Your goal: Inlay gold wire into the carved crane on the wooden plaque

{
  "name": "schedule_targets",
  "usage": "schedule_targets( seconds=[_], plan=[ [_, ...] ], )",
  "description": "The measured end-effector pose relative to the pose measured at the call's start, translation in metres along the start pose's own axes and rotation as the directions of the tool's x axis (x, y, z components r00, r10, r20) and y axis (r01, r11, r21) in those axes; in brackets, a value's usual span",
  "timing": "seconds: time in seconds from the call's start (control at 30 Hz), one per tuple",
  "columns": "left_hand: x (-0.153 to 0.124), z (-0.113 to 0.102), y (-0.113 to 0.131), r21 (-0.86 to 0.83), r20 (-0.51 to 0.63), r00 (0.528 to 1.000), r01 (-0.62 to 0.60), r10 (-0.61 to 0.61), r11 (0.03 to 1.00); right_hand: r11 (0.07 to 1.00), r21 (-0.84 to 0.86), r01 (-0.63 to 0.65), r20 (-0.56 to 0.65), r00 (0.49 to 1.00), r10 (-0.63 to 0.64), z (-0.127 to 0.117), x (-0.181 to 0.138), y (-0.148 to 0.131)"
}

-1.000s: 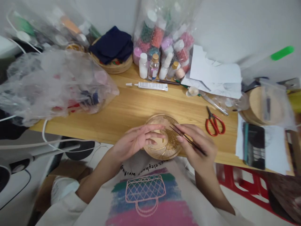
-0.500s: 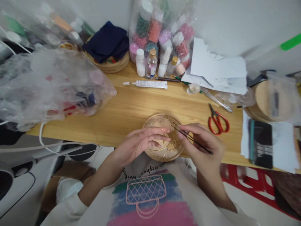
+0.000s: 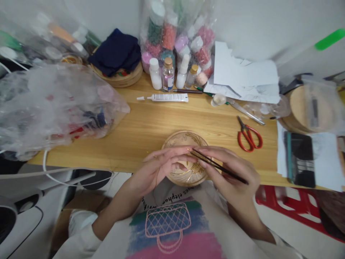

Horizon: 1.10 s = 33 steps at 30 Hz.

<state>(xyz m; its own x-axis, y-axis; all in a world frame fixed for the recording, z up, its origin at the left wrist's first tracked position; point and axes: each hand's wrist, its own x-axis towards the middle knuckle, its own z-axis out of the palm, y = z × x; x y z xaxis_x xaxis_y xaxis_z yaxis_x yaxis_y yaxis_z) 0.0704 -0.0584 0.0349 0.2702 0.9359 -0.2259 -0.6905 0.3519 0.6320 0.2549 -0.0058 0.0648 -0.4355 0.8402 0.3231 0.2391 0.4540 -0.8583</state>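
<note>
In the centre of the frame, just right of the middle, I am seeing the right hand clamping around a pair of dark tweezers, with the thumb and forefinger pressing them near the tip end. Their long axis is running slantwise, from the lower right, under the palm, to the upper left, where the tips are pointing at the left hand. That hand is reaching in from the lower left with its fingers stretched and somewhat apart, not clasping anything large. At the end of its forefinger a small gold speck is showing, and the tweezer tips are lying just beside it; whether they are touching or gripping it, I cannot tell. So the speck is lying to the left of the right hand, in line with the tweezers, and the left hand is being the nearer one.

Behind and below the fingers, a round carved piece is resting at the near edge of the wooden table, partly hidden by both hands. Red-handled scissors are lying to the right, apart from the right hand, and a white tube is lying in the upper middle.
</note>
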Motion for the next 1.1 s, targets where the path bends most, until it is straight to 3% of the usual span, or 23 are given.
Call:
schedule_targets(
  seconds=[0.3,0.97,1.1],
  plan=[
    [0.000,0.002,0.002,0.031,-0.014,1.000,0.009,-0.008,0.999,0.998,0.034,0.046,-0.047,0.998,-0.045,0.001,-0.001,0.006],
    [0.000,0.003,-0.001,0.082,-0.040,0.999,0.008,-0.004,0.997,0.998,0.023,0.051,0.002,0.999,-0.051,-0.001,-0.002,0.006],
    [-0.003,-0.001,0.004,0.294,-0.131,0.990,-0.012,0.053,0.956,0.998,0.005,0.061,-0.074,0.995,-0.060,0.000,-0.005,0.012]
  ],
)
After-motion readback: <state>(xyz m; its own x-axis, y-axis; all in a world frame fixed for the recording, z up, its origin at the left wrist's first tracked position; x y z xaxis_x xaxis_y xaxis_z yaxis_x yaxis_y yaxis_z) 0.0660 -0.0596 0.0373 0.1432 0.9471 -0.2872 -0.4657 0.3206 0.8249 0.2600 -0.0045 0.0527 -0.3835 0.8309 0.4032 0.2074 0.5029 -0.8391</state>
